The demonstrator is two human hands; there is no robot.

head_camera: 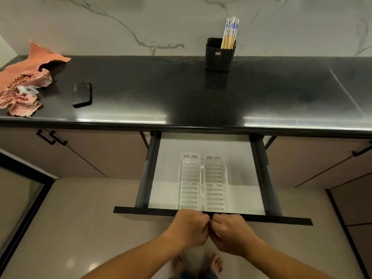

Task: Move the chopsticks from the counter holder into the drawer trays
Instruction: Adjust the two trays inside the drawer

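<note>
Chopsticks (230,33) upright in black holder (220,54), leaning to its right corner, at back of counter (181,93) against marble wall (120,23). Handles patterned blue and white, lower shafts pale wood.

Below, drawer (209,215) pulled well out, front edge nearest camera. Two white slotted trays (203,182) side by side on pale drawer floor, running front to back, both without chopsticks.

Left hand (188,228) and right hand (231,233) side by side at middle of drawer front, knuckles up, fingers curled tight, thumbs nearly meeting. Both closed on dark front edge, fingertips hidden beneath hands. Forearms bare, reaching up from bottom of frame, converging at drawer.

Counter dark and glossy, streaked with reflected light along front edge. At far left, crumpled pink striped cloth (24,81); just beside it, black phone (82,94) lying flat. Holder well apart from both, right of centre.

Brown cabinet doors (80,154) with black bar handles (51,137) either side of drawer. Pale tiled floor (100,218) beneath; bare feet (198,263) visible between forearms. Dark-framed glass panel (18,194) at lower left.
</note>
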